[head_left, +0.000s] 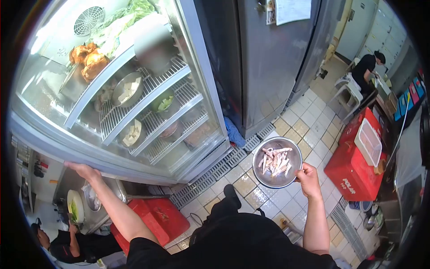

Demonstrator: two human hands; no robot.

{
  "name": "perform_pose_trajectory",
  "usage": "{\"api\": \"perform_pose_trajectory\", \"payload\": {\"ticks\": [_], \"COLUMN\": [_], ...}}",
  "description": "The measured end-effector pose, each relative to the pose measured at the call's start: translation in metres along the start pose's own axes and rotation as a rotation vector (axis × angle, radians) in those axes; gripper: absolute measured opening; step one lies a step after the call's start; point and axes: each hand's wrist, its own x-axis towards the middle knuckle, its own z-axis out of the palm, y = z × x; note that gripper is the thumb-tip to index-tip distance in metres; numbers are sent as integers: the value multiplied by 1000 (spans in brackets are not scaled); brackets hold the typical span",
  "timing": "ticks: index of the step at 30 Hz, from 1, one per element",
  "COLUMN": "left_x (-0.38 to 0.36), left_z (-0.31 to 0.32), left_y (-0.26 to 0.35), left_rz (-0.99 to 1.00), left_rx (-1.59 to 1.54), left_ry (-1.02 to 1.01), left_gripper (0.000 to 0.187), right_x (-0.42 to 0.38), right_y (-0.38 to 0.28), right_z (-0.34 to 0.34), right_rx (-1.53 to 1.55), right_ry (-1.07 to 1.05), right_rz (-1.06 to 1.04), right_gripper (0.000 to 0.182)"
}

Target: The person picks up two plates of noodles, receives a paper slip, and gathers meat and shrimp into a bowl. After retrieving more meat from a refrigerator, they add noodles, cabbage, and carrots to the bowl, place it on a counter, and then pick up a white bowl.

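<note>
My right hand grips the rim of a round steel bowl, held out over the tiled floor. Inside lie several long, pale pink pieces that look like raw chicken feet. On the other side, my left hand is at the edge of the glass fridge door, its fingers curled against the frame and partly hidden. Behind the glass are wire shelves with a bowl of pale chunks, a bowl of green pieces and browned poultry.
Red cooler boxes stand at right and lower left. A tall grey cabinet is beside the fridge. One person sits far right; another works at a counter lower left. A drain grate crosses the floor.
</note>
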Motion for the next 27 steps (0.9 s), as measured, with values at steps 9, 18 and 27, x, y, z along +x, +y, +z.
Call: {"api": "perform_pose_trajectory", "payload": {"ticks": [9, 18, 27], "left_x": [70, -25, -4], "left_z": [-114, 160, 230], "left_y": [-145, -146, -257], "left_rz": [-431, 363, 190], "left_rx": [-456, 780, 770], "left_ry": [-924, -1478, -1832], "left_gripper": [55, 69, 74], "right_x": [-195, -270, -240], "right_y": [101, 110, 102], "right_z": [-12, 30, 69], "right_rx": [170, 72, 227], "right_ry": [444, 748, 590], "right_rz": [155, 193, 135], "right_gripper": [9, 17, 12]}}
